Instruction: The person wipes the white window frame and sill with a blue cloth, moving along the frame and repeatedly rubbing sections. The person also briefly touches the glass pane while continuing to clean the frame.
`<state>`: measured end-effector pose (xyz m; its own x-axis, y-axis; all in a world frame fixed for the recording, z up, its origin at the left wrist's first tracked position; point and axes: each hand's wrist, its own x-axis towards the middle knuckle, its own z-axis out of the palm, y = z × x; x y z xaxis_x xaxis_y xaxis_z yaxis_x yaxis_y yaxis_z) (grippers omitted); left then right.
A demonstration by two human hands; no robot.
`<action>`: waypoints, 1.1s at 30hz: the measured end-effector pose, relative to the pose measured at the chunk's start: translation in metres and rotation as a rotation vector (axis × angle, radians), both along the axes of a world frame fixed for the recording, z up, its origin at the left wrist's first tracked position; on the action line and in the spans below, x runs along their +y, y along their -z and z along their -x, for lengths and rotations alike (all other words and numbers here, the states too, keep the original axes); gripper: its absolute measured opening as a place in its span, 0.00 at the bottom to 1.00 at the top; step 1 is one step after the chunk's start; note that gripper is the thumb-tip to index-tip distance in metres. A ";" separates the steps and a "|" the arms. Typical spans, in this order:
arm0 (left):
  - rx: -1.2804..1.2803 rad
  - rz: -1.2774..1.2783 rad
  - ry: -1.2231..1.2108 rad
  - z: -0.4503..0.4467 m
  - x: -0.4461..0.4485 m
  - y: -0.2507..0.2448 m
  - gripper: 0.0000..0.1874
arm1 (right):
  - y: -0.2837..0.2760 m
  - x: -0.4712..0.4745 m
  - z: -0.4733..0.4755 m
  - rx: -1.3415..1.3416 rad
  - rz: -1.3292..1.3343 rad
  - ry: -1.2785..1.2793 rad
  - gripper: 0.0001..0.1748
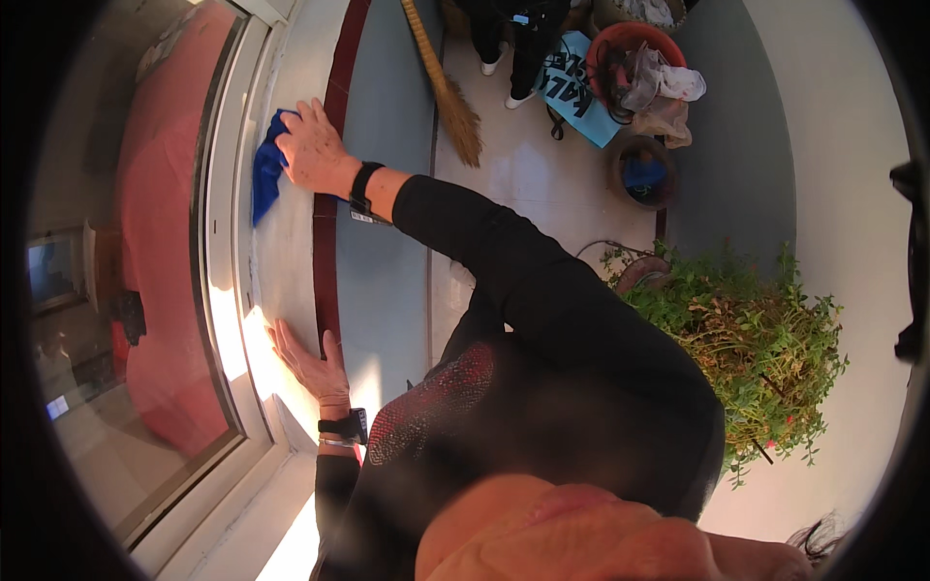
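Note:
My right hand (316, 145) presses a blue cloth (267, 171) against the white window sill (287, 240), its fingers bent over the cloth. Part of the cloth spreads out toward the window frame (225, 210). Lower in the view, my left hand (312, 367) rests on the sunlit part of the sill, fingers spread and thumb apart, holding nothing. Both wrists carry dark bands. Dark red edging (327, 240) runs along the sill's near side. Behind the glass hangs or lies a red-pink covering (163, 240).
A straw broom (450, 109) leans near the grey wall (385, 283). Another person's legs (524, 62) stand at the top beside a light-blue bag (577, 91). A red bucket (632, 36) holds plastic bags; a dark pot (643, 174) stands below it. Leafy plants (755, 348) grow behind me.

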<state>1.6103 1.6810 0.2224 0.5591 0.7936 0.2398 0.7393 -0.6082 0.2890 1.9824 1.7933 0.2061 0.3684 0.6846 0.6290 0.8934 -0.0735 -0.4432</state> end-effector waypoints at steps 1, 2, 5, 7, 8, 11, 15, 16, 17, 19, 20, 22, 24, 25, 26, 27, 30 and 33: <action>0.012 0.018 -0.002 0.001 -0.001 -0.001 0.48 | 0.002 0.014 -0.017 0.005 0.007 0.092 0.17; 0.010 0.028 -0.004 0.000 -0.001 -0.002 0.47 | 0.003 0.025 -0.028 0.010 -0.034 0.119 0.17; -0.014 0.063 -0.018 0.000 -0.003 -0.005 0.47 | 0.000 0.031 -0.032 0.108 -0.015 0.092 0.17; -0.054 0.093 -0.002 -0.001 -0.003 -0.006 0.47 | 0.002 0.005 0.002 0.105 -0.175 0.005 0.15; -0.093 0.124 -0.020 -0.001 -0.004 -0.007 0.47 | 0.005 -0.016 0.023 0.168 -0.203 -0.114 0.13; -0.074 0.114 0.000 -0.003 -0.003 -0.010 0.46 | 0.015 -0.060 0.073 0.293 -0.220 -0.239 0.23; -0.041 0.063 0.063 -0.004 0.001 -0.008 0.47 | 0.028 -0.024 0.042 0.402 -0.308 -0.038 0.30; -0.047 0.073 0.059 -0.004 0.002 -0.007 0.47 | 0.028 -0.003 0.023 0.429 -0.317 0.020 0.31; -0.053 0.080 0.052 -0.003 0.003 -0.005 0.47 | 0.028 0.018 -0.001 0.491 -0.388 0.113 0.31; -0.057 0.085 0.036 0.000 0.005 -0.003 0.47 | 0.029 0.051 -0.049 0.656 -0.493 0.270 0.33; -0.056 0.085 0.030 0.003 0.006 -0.001 0.47 | 0.028 0.068 -0.069 0.795 -0.554 0.359 0.30; -0.039 0.090 0.007 0.009 0.009 0.004 0.47 | 0.036 0.088 -0.087 1.011 -0.774 0.429 0.28; -0.059 0.082 0.021 0.014 0.013 0.009 0.48 | 0.047 0.091 -0.076 1.124 -0.809 0.489 0.28; -0.070 0.077 0.020 0.016 0.015 0.013 0.48 | 0.057 0.083 -0.058 1.120 -0.774 0.447 0.29; -0.078 0.067 0.029 0.017 0.018 0.016 0.49 | 0.066 0.075 -0.035 1.122 -0.675 0.464 0.30; -0.087 0.056 0.029 0.018 0.020 0.019 0.49 | 0.075 0.059 -0.007 1.146 -0.668 0.461 0.28; -0.085 0.041 0.059 0.017 0.023 0.022 0.49 | 0.091 -0.002 0.093 1.402 -0.461 0.469 0.30; -0.098 0.076 0.078 0.013 0.017 0.016 0.47 | 0.102 -0.066 0.165 1.443 -0.384 0.310 0.29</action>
<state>1.5974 1.6984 0.2062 0.5964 0.7668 0.2372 0.6570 -0.6361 0.4045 1.8175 1.7276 0.1036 0.8975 0.3513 -0.2665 -0.3343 0.1482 -0.9307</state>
